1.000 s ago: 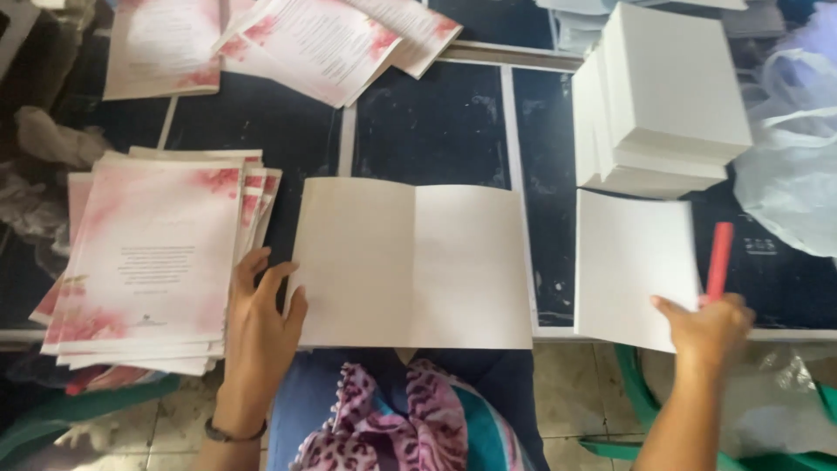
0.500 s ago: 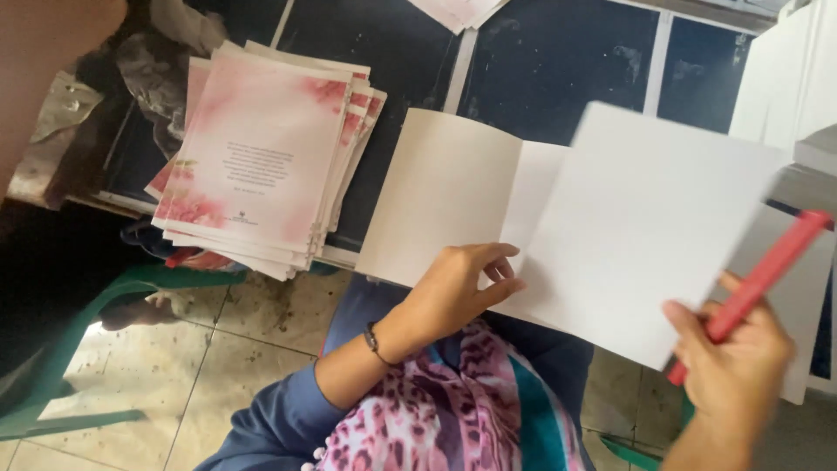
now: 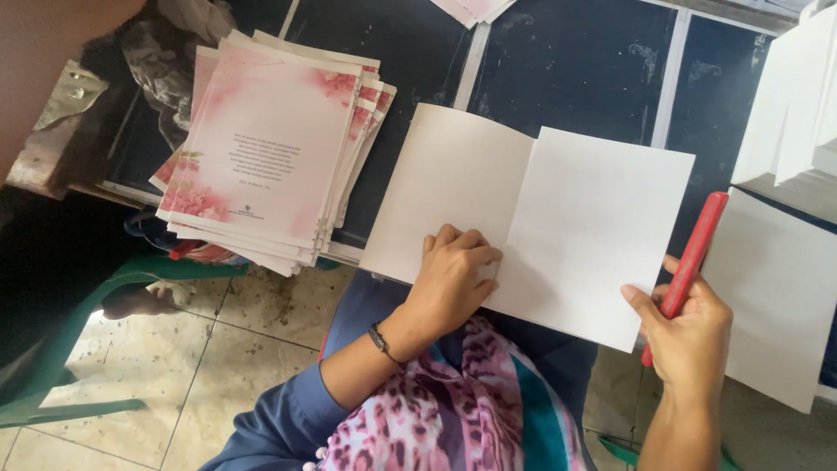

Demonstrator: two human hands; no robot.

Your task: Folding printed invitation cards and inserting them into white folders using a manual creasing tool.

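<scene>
Lifted sheet now laid on folded white card (image 3: 532, 218), left hand (image 3: 453, 279) pressing crease, right hand (image 3: 693, 336) gripping red stick (image 3: 689, 262)

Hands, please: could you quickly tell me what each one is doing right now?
Left hand: fingers curled, pressing on the open white card.
Right hand: closed around a red stick.

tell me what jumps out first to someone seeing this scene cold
The open blank white card lies mid-frame on the dark table, with the left hand pressing near its fold. At its right edge, the right hand grips a red stick-like tool. To the left, a stack of pink floral printed cards overhangs the table's edge.
</scene>
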